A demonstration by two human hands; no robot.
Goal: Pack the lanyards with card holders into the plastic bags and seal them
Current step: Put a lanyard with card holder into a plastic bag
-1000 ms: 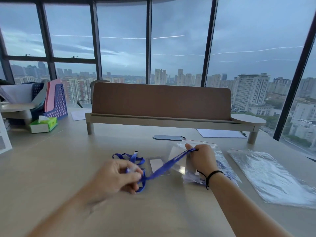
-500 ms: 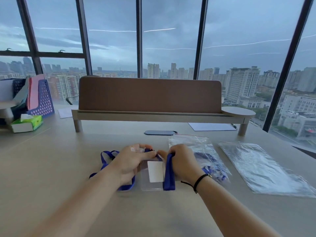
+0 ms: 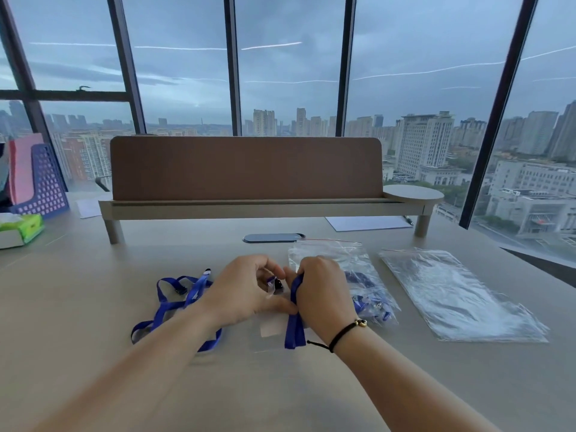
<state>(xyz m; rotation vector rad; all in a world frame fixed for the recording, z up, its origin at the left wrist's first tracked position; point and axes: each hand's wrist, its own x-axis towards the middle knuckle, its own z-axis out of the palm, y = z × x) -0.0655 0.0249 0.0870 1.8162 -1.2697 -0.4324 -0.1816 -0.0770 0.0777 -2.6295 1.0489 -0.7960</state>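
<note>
Pinching the lanyard (image 3: pixel 294 319) tighter now, both hands' grips, left (image 3: pixel 246 291) and right (image 3: pixel 321 291), have closed together.

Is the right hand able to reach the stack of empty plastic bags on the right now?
Probably not at once: the right hand grips the blue lanyard. The empty plastic bags lie uncovered to its right, past a filled bag, so the way is free after it lets go.

Your two hands meet at the middle of the bench (image 3: pixel 93 307); loose lanyard (image 3: pixel 174 304) lies at nine o'clock of them, a filled bag (image 3: pixel 358 275) at three, the empty bags (image 3: pixel 452 294) further right, and the shelf riser (image 3: pixel 249 207) stands behind at twelve
</note>
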